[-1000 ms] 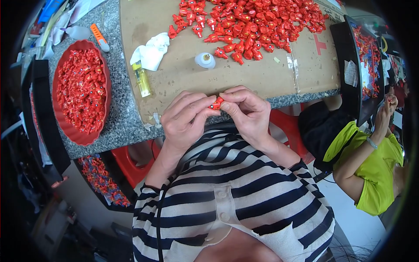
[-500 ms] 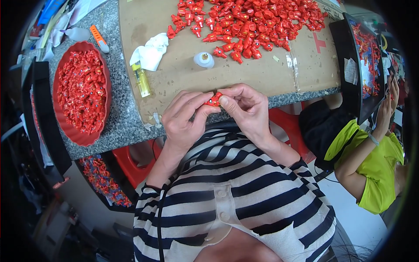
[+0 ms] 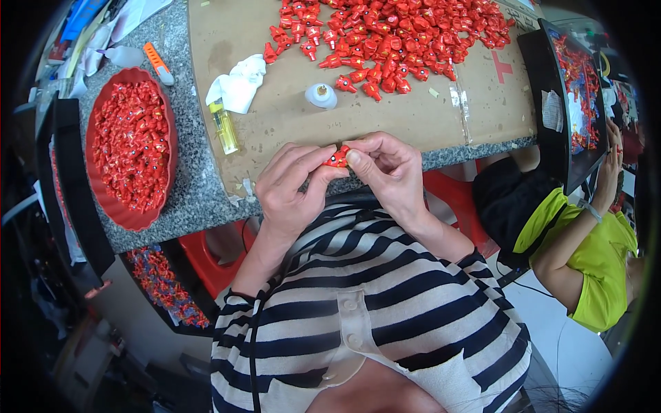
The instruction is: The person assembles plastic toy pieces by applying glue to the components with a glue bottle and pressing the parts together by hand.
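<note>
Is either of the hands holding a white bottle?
No, the left hand and right hand pinch a red piece, and the nearest white bottle sits on the cardboard.

Here at the granite counter [image 3: 196,172], the left hand [image 3: 292,184] and right hand [image 3: 391,173] meet, fingertips pinching one small red piece [image 3: 337,160] between them. Just beyond, a white bottle [image 3: 321,97] stands on cardboard [image 3: 275,127] before a big heap of red pieces [image 3: 396,43]; a slim yellow object [image 3: 224,129] lies beside white tissue [image 3: 237,84], and over left, a red tray [image 3: 132,220] brims with red parts [image 3: 131,148].
</note>
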`<state>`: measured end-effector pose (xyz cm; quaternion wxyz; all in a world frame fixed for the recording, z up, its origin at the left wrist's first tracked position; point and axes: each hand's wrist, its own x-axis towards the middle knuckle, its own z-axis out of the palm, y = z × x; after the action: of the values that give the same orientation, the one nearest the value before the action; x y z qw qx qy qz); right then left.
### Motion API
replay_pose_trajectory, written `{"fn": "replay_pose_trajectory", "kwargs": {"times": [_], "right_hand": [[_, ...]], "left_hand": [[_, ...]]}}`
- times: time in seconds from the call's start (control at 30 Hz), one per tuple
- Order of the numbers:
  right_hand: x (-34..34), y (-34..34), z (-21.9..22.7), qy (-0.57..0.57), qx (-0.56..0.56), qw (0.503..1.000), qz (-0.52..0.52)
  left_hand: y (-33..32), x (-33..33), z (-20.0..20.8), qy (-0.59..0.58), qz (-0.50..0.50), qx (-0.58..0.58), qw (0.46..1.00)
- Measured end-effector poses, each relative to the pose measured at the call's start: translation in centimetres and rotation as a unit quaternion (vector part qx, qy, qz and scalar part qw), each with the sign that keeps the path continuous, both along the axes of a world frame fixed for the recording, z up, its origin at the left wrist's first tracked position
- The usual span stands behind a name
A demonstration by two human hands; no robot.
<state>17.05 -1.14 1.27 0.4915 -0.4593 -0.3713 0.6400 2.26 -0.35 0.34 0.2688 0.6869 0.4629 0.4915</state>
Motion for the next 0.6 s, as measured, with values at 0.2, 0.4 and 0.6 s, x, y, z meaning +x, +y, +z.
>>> {"fn": "replay_pose_trajectory", "kwargs": {"times": [0.2, 0.4, 0.6], "right_hand": [[0.4, 0.5, 0.2, 0.018, -0.028, 0.999, 0.02], [1.1, 1.1, 0.0, 0.058, -0.082, 0.993, 0.056], [1.3, 1.3, 0.1, 0.093, -0.088, 0.989, 0.067]], "left_hand": [[-0.1, -0.3, -0.3, -0.023, -0.015, -0.032, 0.999], [-0.2, -0.6, 0.3, -0.232, -0.074, -0.229, 0.943], [-0.1, -1.2, 0.3, -0.265, -0.111, -0.283, 0.915]]}}
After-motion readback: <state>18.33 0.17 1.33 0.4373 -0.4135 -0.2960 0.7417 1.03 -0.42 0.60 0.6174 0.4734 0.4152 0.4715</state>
